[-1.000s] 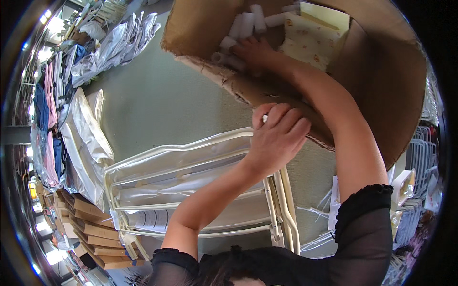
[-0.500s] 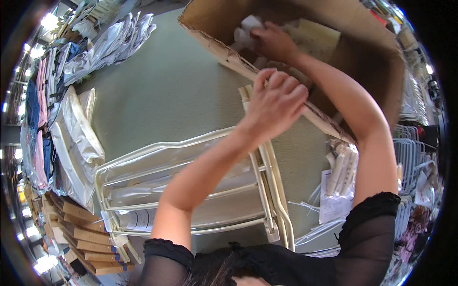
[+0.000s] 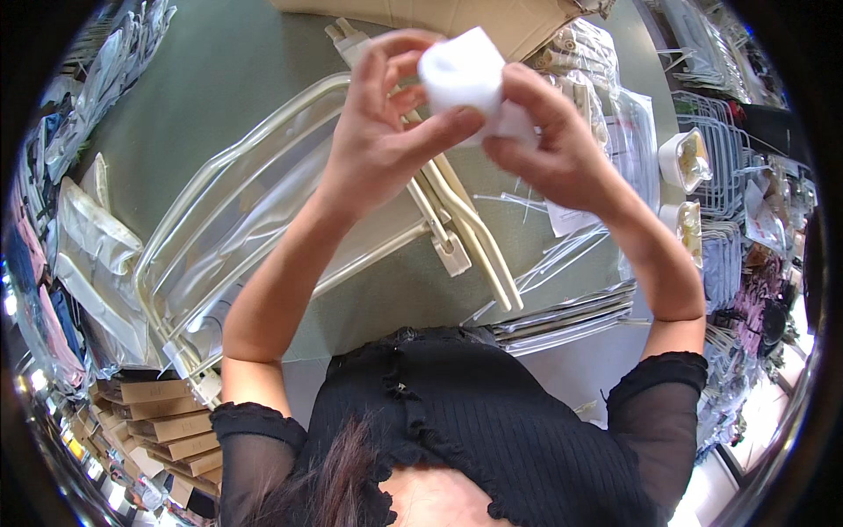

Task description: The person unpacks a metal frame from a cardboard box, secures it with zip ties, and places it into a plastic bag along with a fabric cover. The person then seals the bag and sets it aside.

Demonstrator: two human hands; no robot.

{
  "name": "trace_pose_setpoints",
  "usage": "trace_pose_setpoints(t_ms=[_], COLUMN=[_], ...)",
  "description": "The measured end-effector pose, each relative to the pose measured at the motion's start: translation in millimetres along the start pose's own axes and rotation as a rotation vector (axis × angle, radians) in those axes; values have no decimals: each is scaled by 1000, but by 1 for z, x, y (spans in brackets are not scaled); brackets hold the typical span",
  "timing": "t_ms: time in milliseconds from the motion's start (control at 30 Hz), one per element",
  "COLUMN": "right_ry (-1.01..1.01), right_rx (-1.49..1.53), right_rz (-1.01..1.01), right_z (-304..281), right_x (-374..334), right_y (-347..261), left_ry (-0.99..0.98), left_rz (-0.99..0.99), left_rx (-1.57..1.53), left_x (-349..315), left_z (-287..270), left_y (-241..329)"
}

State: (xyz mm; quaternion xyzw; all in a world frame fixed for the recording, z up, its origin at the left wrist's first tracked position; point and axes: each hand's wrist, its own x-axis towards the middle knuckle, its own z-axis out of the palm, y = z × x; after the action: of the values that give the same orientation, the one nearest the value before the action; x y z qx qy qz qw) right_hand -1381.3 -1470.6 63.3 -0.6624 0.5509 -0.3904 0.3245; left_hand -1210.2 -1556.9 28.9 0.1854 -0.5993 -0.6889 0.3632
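Observation:
A small white block (image 3: 463, 75), foam-like and smeared by motion, is held up between my two hands above the table. My left hand (image 3: 373, 132) grips it from the left, thumb below and fingers curled behind. From the other side my right hand (image 3: 562, 145) pinches it; a second whitish bit (image 3: 514, 125) shows between that thumb and fingers, too blurred to name. Under my forearms lies a folded cream tubular metal frame (image 3: 452, 257) with translucent plastic sheeting in it.
At the far edge is a cardboard box (image 3: 421, 10). Plastic-wrapped rolls (image 3: 580, 57), a bagged sheet (image 3: 637, 145) and thin white ties (image 3: 562, 261) lie to the right. White tubs (image 3: 674, 165) stand beyond them. Flat cartons (image 3: 171, 426) are stacked at lower left.
My right hand has come out of the box with white material. My left hand has let go of the box rim and now holds the block too. The view has shifted nearer my body.

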Motion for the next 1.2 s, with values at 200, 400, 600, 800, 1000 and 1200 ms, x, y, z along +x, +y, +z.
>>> trace_pose_setpoints(t_ms=[200, 400, 600, 800, 1000, 1200], right_ry=[-178, -125, -159, -5, 180, 299], right_rx=[248, 901, 985, 952, 127, -72], right_rz=[183, 497, 826, 765, 656, 512], right_z=[47, 118, 118, 102, 99, 138], right_x=[-42, -103, -99, -74, -46, -62], right_y=[-2, 8, 3, 34, 67, 105], left_ry=[138, 274, 280, 360, 413, 468], left_rz=[-348, -670, -707, -646, -475, -605], left_rx=[-30, -155, -224, 38, 617, 774], left_x=[-74, -136, -145, -116, -90, -98], left_z=[-16, -25, -5, 6, 2, -1], left_y=[8, -3, -19, -38, -72, -90])
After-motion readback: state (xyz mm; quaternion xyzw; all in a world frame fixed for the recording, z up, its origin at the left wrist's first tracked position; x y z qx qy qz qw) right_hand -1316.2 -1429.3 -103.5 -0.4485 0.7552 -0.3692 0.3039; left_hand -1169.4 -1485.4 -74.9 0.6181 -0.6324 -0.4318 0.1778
